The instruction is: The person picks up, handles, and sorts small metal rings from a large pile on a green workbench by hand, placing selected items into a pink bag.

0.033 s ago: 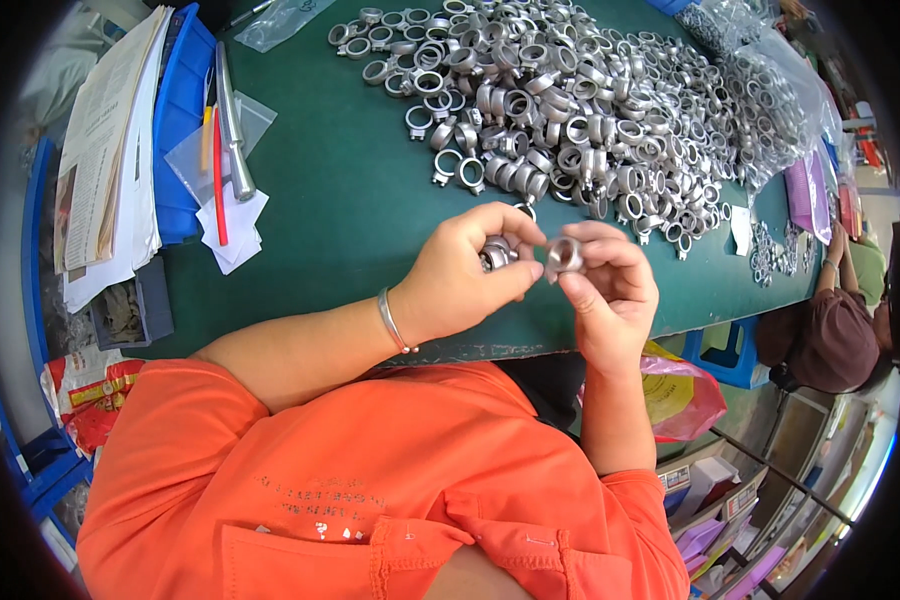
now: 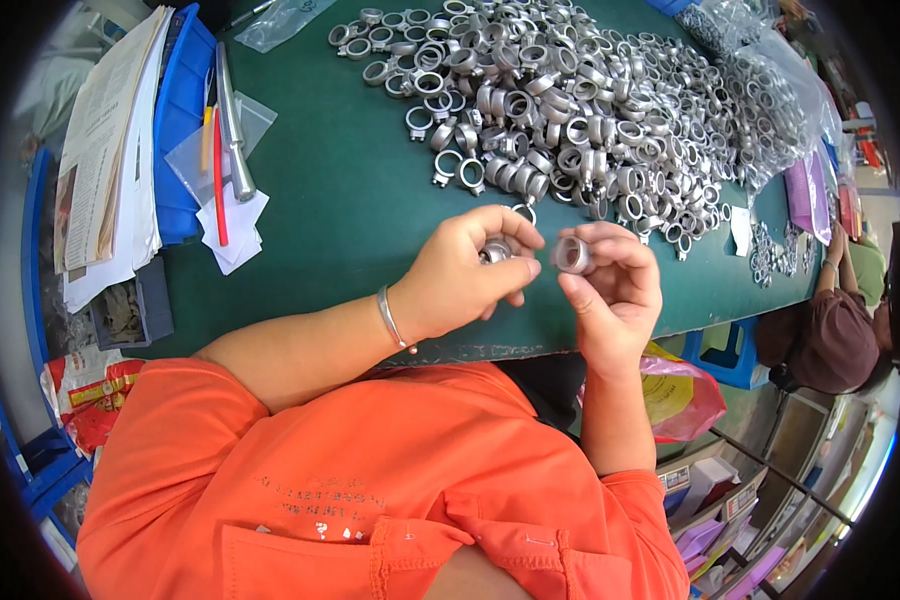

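Between the thumb and fingers of my right hand [image 2: 618, 285] is a grey metal ring [image 2: 571, 255], its round opening turned partly toward me and its outline a little blurred. My left hand [image 2: 470, 265] is curled around metal ring pieces [image 2: 494, 251]; the fingers hide much of them, so their number cannot be told. A small gap separates the two hands above the near part of the table. Just beyond my left fingers lies a loose ring [image 2: 524, 213]. Farther back spreads a large heap of similar metal rings [image 2: 570, 110], many with a small lug on the side.
The green table [image 2: 300, 200] has its worn edge close to my body. At left are a blue bin [image 2: 177, 150], papers [image 2: 110, 150], a metal rod [image 2: 232, 130] and a red stick [image 2: 219, 180]. A clear bag of rings [image 2: 770, 100] lies far right; another person [image 2: 830, 335] sits beyond.
My right hand has shifted slightly right, away from the left hand. The ring in it has turned and now sits apart from the left fingertips.
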The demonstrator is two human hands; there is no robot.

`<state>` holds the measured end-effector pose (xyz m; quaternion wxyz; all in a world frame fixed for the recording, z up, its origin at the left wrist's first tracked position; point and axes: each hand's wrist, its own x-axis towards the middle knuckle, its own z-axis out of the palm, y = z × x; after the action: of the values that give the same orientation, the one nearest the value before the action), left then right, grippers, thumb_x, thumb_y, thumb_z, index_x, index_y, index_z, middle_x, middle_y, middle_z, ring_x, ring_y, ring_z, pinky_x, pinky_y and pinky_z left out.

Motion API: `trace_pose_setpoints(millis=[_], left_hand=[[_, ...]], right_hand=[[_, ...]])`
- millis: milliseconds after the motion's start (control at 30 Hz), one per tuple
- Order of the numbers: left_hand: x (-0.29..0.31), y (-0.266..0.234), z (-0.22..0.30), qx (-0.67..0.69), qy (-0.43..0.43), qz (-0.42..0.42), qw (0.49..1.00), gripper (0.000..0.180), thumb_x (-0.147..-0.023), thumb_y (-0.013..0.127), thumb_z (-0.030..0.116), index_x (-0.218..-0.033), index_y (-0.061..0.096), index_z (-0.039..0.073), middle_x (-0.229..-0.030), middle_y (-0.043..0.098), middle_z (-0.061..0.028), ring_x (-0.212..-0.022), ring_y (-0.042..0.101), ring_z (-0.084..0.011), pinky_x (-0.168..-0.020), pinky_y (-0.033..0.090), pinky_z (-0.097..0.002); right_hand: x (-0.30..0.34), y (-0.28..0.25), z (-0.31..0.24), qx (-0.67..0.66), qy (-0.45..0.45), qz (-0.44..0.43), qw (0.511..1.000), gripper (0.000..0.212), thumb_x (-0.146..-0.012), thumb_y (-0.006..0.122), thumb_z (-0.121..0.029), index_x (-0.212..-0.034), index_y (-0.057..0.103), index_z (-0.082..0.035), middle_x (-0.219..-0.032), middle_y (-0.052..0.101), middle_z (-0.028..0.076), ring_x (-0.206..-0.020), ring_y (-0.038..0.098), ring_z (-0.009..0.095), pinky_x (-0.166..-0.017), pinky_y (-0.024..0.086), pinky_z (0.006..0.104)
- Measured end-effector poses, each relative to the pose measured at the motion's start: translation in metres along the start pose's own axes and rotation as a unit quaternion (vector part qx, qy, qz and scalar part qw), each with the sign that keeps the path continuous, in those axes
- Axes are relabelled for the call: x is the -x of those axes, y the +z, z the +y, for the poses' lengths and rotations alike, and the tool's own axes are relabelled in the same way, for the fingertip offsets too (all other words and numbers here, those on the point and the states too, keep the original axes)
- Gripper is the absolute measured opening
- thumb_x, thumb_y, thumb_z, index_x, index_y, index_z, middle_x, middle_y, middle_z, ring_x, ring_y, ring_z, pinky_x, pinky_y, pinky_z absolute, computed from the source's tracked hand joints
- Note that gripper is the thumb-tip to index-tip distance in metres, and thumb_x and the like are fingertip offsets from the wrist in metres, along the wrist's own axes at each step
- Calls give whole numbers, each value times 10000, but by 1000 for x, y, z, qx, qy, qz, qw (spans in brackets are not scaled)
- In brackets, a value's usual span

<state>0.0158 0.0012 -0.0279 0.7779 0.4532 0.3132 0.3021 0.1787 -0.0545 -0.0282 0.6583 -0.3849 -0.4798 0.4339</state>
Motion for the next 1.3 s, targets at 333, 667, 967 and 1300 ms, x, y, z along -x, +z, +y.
trace_pose_setpoints(millis=[333, 667, 967, 1300], left_hand=[[-1, -5, -2, 287, -122, -31, 950, 174, -875, 513, 203, -912, 543, 36, -819, 595, -101, -637, 593, -182, -375, 414, -236], [-8, -14, 9, 191, -30, 114, 974, 124, -830, 590, 151, -879, 537, 50, -803, 559, -62, -654, 537, -131, -441, 389, -220], [-1, 0, 10, 19, -40, 31, 999, 147, -785, 656, 121, -867, 611, 8, -640, 536, -38, -485, 454, -61, -423, 342, -182], [1, -2, 2, -173, 155, 29, 972, 87, -716, 671, 14, -798, 643, 16, -867, 563, -20, -780, 531, -85, -669, 436, -228]], right_hand=[[-22, -1, -3, 376, -81, -53, 922, 171, -717, 591, 67, -875, 605, 1, -847, 582, 123, -783, 561, 235, -694, 455, 312], [-15, -2, 10, 292, 86, -71, 950, 111, -751, 661, -28, -811, 568, -22, -728, 539, 33, -656, 498, 127, -596, 418, 242], [-8, -4, 0, 284, 6, -85, 955, 107, -772, 636, 0, -838, 552, -8, -758, 559, 56, -664, 516, 123, -591, 419, 226], [-6, -1, -2, 53, 140, -17, 989, 169, -935, 428, -106, -1049, 490, 1, -841, 583, 71, -736, 544, 110, -638, 438, 214]])
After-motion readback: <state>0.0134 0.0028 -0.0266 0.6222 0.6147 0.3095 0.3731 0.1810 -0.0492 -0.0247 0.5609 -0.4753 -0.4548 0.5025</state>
